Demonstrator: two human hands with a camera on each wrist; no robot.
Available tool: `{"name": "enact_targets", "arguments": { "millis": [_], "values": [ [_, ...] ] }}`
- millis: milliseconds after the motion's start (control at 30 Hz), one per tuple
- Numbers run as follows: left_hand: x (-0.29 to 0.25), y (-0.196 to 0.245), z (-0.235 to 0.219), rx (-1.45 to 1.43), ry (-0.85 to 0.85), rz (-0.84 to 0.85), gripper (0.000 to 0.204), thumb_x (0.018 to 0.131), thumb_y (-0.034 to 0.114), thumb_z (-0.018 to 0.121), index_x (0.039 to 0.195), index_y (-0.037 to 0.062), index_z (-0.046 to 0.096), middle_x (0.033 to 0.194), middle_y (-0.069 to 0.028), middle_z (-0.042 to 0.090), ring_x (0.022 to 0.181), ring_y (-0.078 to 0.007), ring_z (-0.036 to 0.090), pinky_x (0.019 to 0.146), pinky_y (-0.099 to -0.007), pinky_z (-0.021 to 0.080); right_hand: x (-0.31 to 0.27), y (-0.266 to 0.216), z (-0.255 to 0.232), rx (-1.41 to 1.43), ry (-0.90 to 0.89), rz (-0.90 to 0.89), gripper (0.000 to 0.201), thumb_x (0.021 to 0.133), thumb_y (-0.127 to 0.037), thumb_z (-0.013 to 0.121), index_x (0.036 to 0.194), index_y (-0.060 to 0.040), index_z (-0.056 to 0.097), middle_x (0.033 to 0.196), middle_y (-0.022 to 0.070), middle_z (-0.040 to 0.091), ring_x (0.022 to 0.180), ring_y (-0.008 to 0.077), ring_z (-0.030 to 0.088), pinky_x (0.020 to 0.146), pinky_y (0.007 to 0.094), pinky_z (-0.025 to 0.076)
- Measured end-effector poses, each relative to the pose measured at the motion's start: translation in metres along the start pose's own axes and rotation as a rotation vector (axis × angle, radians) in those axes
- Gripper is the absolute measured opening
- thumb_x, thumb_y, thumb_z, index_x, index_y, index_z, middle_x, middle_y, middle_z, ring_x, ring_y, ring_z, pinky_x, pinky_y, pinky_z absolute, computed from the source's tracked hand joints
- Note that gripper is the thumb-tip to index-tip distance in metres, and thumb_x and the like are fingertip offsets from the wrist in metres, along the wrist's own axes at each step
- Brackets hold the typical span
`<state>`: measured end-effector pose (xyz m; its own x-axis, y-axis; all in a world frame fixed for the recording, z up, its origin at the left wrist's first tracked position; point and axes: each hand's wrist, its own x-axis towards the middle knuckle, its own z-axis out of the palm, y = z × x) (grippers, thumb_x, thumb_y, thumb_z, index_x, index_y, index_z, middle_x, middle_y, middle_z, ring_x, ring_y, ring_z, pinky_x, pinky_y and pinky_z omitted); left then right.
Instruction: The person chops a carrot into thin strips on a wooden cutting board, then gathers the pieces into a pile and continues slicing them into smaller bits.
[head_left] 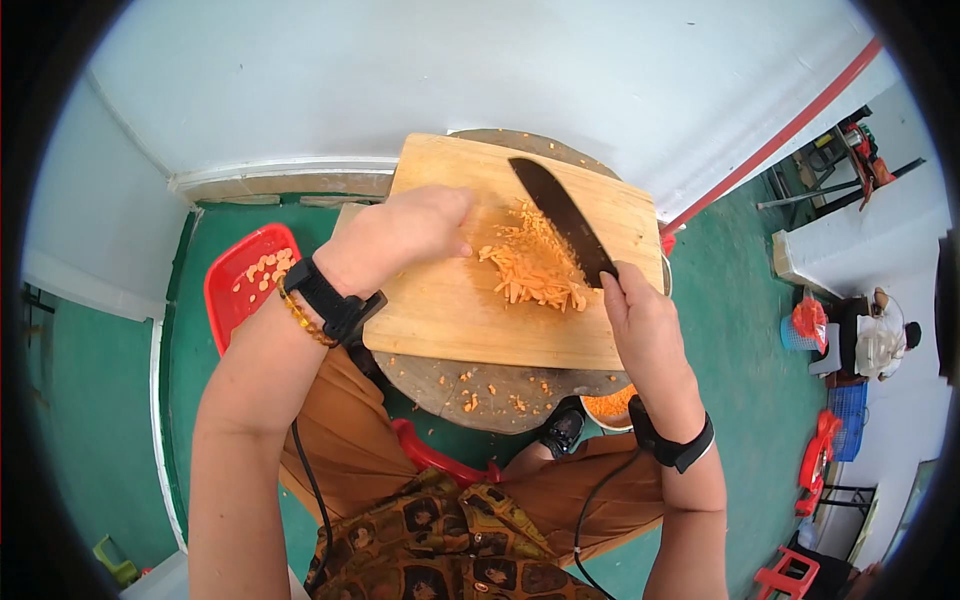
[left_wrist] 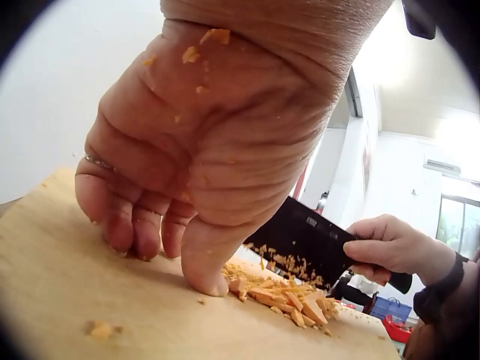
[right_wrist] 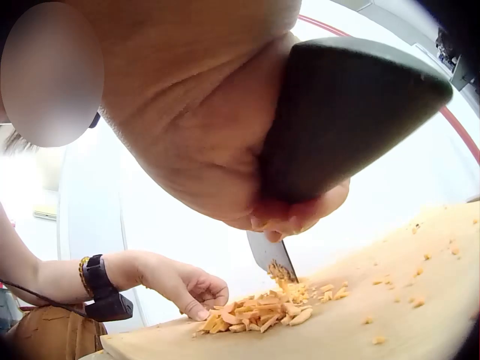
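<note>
A wooden cutting board (head_left: 450, 335) carries a pile of chopped carrot (head_left: 530, 278), part strips, part fine bits. My right hand (head_left: 648, 320) grips the handle (right_wrist: 349, 112) of a broad, dark kitchen knife (head_left: 560, 205). Its blade stands on edge along the right side of the pile, with carrot bits stuck to its face. My left hand (head_left: 415, 230) is at the pile's left, fingers loosely bent and holding nothing. In the left wrist view its fingertips (left_wrist: 148, 247) reach down to the board, and the thumb (left_wrist: 202, 259) meets the pile's edge. Carrot crumbs cling to the palm.
Under the board is a round wooden block (head_left: 430, 385) scattered with crumbs. A red basin (head_left: 222, 315) with carrot slices sits at left on the green floor. Near my right foot is a bowl of minced carrot (head_left: 612, 405). A white wall (head_left: 480, 70) rises behind the board.
</note>
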<state>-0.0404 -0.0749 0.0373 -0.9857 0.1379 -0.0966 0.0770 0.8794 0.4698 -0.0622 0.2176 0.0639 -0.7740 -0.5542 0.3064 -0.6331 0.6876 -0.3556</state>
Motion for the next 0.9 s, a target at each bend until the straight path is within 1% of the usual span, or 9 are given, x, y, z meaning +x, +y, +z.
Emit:
{"name": "enact_targets", "arguments": {
  "millis": [67, 167, 233, 333, 367, 467, 667, 867, 900],
  "values": [
    [-0.001, -0.001, 0.002, 0.006, 0.009, 0.011, 0.035, 0.078, 0.02, 0.075, 0.098, 0.001, 0.053, 0.092, -0.0207, 0.062, 0.092, -0.0388, 0.06, 0.077, -0.045, 0.046, 0.001, -0.003, -0.001, 0.018, 0.043, 0.0, 0.017, 0.096, -0.018, 0.057, 0.093, -0.0015, 0.053, 0.075, 0.0232, 0.063, 0.071, 0.043, 0.062, 0.06, 0.0492, 0.049],
    [0.003, 0.005, -0.003, 0.016, -0.03, -0.019, 0.035, 0.079, 0.02, 0.074, 0.098, 0.0009, 0.053, 0.092, -0.0212, 0.062, 0.092, -0.0394, 0.06, 0.078, -0.0454, 0.046, -0.001, 0.005, 0.009, -0.076, -0.101, 0.024, 0.017, 0.096, -0.017, 0.058, 0.091, -0.0018, 0.052, 0.074, 0.0226, 0.063, 0.07, 0.0428, 0.062, 0.059, 0.0497, 0.049],
    [0.003, 0.004, -0.002, 0.022, -0.031, -0.033, 0.034, 0.079, 0.02, 0.074, 0.099, 0.001, 0.053, 0.091, -0.0213, 0.062, 0.092, -0.0395, 0.06, 0.078, -0.0455, 0.046, -0.001, 0.005, 0.005, -0.067, -0.053, -0.007, 0.018, 0.096, -0.017, 0.058, 0.09, -0.0019, 0.052, 0.073, 0.0223, 0.063, 0.069, 0.0426, 0.062, 0.059, 0.0499, 0.048],
    [-0.006, 0.001, 0.003, 0.016, 0.078, 0.06, 0.035, 0.08, 0.02, 0.074, 0.099, 0.001, 0.053, 0.09, -0.0214, 0.062, 0.092, -0.0399, 0.06, 0.078, -0.0456, 0.046, 0.002, -0.001, 0.001, -0.024, 0.031, -0.031, 0.02, 0.095, -0.018, 0.058, 0.086, -0.0022, 0.05, 0.071, 0.0216, 0.062, 0.067, 0.0423, 0.061, 0.057, 0.0502, 0.048],
    [-0.005, 0.001, 0.002, 0.007, 0.05, 0.034, 0.035, 0.08, 0.02, 0.074, 0.099, 0.0011, 0.053, 0.09, -0.0214, 0.062, 0.092, -0.0399, 0.06, 0.077, -0.0456, 0.046, 0.002, -0.003, 0.001, -0.006, 0.066, -0.03, 0.021, 0.095, -0.018, 0.058, 0.084, -0.0023, 0.049, 0.07, 0.0213, 0.062, 0.066, 0.0422, 0.061, 0.057, 0.0503, 0.048],
    [-0.001, 0.006, -0.003, 0.003, 0.0, -0.002, 0.034, 0.08, 0.02, 0.074, 0.1, 0.0014, 0.052, 0.09, -0.0211, 0.062, 0.091, -0.04, 0.06, 0.077, -0.0456, 0.046, -0.002, 0.002, 0.012, -0.077, -0.042, -0.039, 0.022, 0.095, -0.018, 0.059, 0.084, -0.0023, 0.05, 0.071, 0.0212, 0.062, 0.066, 0.0417, 0.061, 0.057, 0.0498, 0.048],
    [-0.003, 0.002, 0.002, 0.03, 0.036, 0.024, 0.034, 0.08, 0.02, 0.074, 0.099, 0.0022, 0.052, 0.09, -0.0205, 0.062, 0.09, -0.0397, 0.06, 0.076, -0.046, 0.046, 0.004, -0.002, 0.0, -0.043, 0.062, -0.023, 0.022, 0.095, -0.019, 0.059, 0.084, -0.0031, 0.05, 0.07, 0.0213, 0.062, 0.065, 0.0407, 0.062, 0.057, 0.0492, 0.049],
    [0.0, 0.005, -0.002, 0.02, 0.005, -0.003, 0.034, 0.079, 0.019, 0.074, 0.098, 0.002, 0.052, 0.09, -0.0208, 0.062, 0.09, -0.0396, 0.06, 0.075, -0.0462, 0.046, 0.002, 0.004, 0.005, -0.139, -0.077, 0.014, 0.021, 0.095, -0.02, 0.058, 0.086, -0.003, 0.051, 0.073, 0.0223, 0.063, 0.067, 0.0411, 0.063, 0.057, 0.0487, 0.049],
    [0.0, 0.003, 0.0, 0.026, 0.016, 0.013, 0.034, 0.079, 0.019, 0.074, 0.098, 0.002, 0.052, 0.09, -0.0207, 0.063, 0.09, -0.0396, 0.06, 0.075, -0.0462, 0.046, 0.003, 0.002, 0.003, -0.118, -0.048, 0.012, 0.021, 0.095, -0.02, 0.058, 0.085, -0.0031, 0.051, 0.073, 0.0222, 0.063, 0.067, 0.0412, 0.063, 0.057, 0.0487, 0.049]
  ]
}}
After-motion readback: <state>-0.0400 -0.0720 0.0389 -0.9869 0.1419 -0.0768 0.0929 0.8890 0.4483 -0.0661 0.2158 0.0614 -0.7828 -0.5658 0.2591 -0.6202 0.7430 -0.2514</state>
